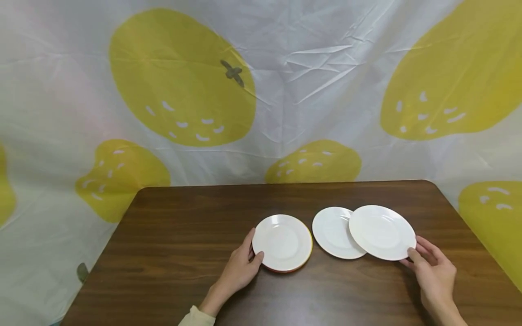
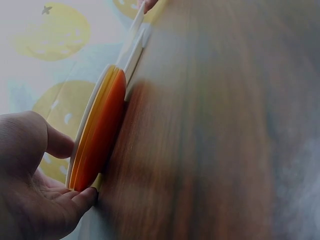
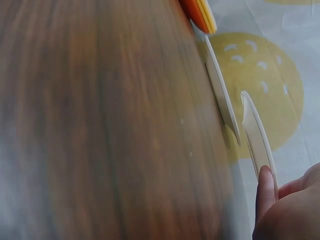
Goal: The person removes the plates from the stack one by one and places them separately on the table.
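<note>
My left hand (image 1: 241, 268) grips the near left rim of a stack of plates, thumb over the top and fingertips under the edge. A white plate (image 1: 283, 242) tops this stack. Below it, in the left wrist view, show a yellow plate (image 2: 90, 130) and an orange plate (image 2: 106, 132) at the bottom. At the right, my right hand (image 1: 435, 274) pinches the rim of another white plate (image 1: 381, 232). In the right wrist view that held plate hangs clear of a second white plate (image 3: 220, 90) and overlaps it in the head view.
All of this is over a brown wooden table (image 1: 183, 226). The second white plate lies between the stack and the held plate. Behind the table hangs a white cloth (image 1: 281, 104) printed with yellow fruit.
</note>
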`<state>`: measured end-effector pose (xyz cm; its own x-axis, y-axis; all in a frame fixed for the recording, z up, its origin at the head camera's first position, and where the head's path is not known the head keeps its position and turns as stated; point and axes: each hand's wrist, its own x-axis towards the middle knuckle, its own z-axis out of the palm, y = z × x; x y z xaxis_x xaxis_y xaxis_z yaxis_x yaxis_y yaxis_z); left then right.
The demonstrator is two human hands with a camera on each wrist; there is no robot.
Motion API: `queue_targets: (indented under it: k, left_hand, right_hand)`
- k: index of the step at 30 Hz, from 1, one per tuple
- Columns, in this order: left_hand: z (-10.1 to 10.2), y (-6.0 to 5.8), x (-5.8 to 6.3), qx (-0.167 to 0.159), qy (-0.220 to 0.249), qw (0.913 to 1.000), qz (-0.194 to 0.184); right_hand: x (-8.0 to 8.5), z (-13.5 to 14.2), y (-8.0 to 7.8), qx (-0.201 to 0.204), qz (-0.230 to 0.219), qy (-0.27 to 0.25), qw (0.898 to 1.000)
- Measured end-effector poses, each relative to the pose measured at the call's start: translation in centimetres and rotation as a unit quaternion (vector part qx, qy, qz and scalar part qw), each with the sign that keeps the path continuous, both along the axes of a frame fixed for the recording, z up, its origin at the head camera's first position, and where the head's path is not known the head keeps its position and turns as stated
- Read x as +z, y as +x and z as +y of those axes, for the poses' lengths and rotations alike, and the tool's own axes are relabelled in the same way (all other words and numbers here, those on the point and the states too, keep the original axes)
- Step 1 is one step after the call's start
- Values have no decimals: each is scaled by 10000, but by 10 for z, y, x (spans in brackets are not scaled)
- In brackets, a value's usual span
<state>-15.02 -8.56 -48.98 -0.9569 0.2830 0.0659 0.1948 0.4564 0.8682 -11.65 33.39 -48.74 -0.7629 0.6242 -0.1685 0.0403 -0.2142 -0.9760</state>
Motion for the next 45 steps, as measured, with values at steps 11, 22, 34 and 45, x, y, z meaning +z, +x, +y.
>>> queue_targets:
  k: [11,22,34,45]
  left_hand:
    - [0,1,1,39,-89,10000,-20]
    - [-1,1,1,63,-96,9999,-9]
    - [0,0,-1,72,-10,10000,5]
    - [0,0,-1,52,34,10000,-47]
  right_hand:
    - [-3,19,2,-285,346,-378,9983]
    - [-7,35,5,-610,162,-538,9966]
    - [-3,42,5,-516,-237,-176,9982]
    - [6,33,7,-381,-1086,1475,9824]
